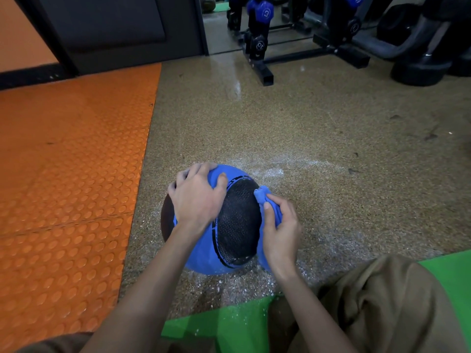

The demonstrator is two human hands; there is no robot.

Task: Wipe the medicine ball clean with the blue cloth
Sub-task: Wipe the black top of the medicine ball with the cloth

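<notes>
Right hand point(281, 230) clutches the blue cloth point(265, 196) against the medicine ball point(238, 220); left hand point(197, 200) rests on it, fingers point(201, 169) spread.

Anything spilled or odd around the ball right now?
Yes: white flecks lie scattered on the floor around the medicine ball and onto the green mat edge, like spilled powder or droplets.
</notes>
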